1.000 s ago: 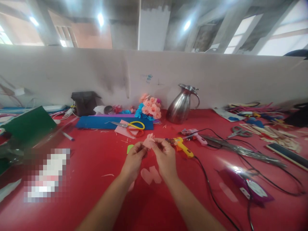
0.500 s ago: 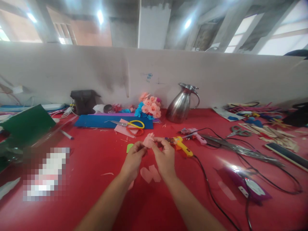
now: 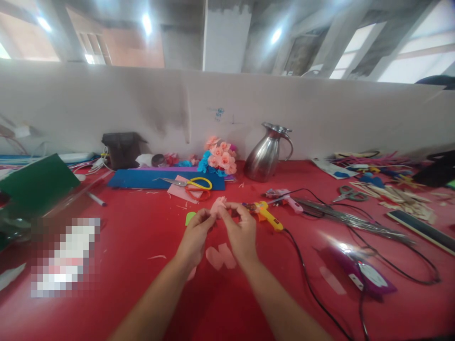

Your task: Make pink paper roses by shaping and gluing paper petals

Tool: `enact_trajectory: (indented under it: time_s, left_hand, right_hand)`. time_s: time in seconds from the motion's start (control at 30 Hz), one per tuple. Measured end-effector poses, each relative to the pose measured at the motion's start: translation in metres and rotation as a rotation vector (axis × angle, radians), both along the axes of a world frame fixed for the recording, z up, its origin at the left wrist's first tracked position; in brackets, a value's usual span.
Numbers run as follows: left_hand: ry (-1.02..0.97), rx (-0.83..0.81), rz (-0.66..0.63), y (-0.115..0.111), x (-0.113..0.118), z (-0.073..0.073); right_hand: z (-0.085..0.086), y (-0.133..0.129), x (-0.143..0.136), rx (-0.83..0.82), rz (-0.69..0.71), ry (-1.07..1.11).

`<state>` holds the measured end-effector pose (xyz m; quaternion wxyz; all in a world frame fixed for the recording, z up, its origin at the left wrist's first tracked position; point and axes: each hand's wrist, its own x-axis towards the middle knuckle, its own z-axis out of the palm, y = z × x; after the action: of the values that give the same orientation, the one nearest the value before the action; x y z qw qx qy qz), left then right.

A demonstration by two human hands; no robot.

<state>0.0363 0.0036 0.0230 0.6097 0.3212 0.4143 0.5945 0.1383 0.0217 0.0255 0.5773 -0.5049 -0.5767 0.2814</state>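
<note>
Pictured at a red worktable [image 3: 124, 246]: left hand [image 3: 194, 239] and right hand [image 3: 241, 234] raised together just above the surface, fingertips of both pinched on a small pink paper flower [image 3: 217, 206] held between them, above the table's middle. Directly below the wrists, loose pink petal pieces [image 3: 220, 257] lying flat on the red; a green scrap [image 3: 190, 218] just beside the left hand.

Close to the right hand, a yellow glue gun [image 3: 267, 215] resting on its side, black cord [image 3: 309, 279] trailing toward the near edge; a second, pink glue gun [image 3: 286, 198] just behind it. Farther back, yellow-handled scissors [image 3: 194, 183] on a blue sheet [image 3: 142, 180], a finished bouquet of paper roses [image 3: 220, 158] against the partition, a steel jug [image 3: 266, 154] beside it. Off to the right, a bundle of wire stems [image 3: 351, 220] and a purple packet [image 3: 369, 279].

Risks as judged from here: thin paper crushed or torn by too firm a pinch; the rolled layers springing loose with any slackening of either grip; a sleeveless right forearm brushing the glue gun's nozzle, possibly hot, so near the hand; the cord snagged by an elbow and the gun dragged across the loose petals; those petals swept off or creased under descending wrists.
</note>
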Motion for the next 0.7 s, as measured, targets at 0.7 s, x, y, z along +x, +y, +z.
enact_trajectory:
  time_s: [0.7]
  left_hand:
    - [0.058, 0.019, 0.005, 0.0018, 0.0003, -0.006]
  right_hand:
    - [0.0048, -0.0035, -0.0028, -0.001, 0.002, 0.023]
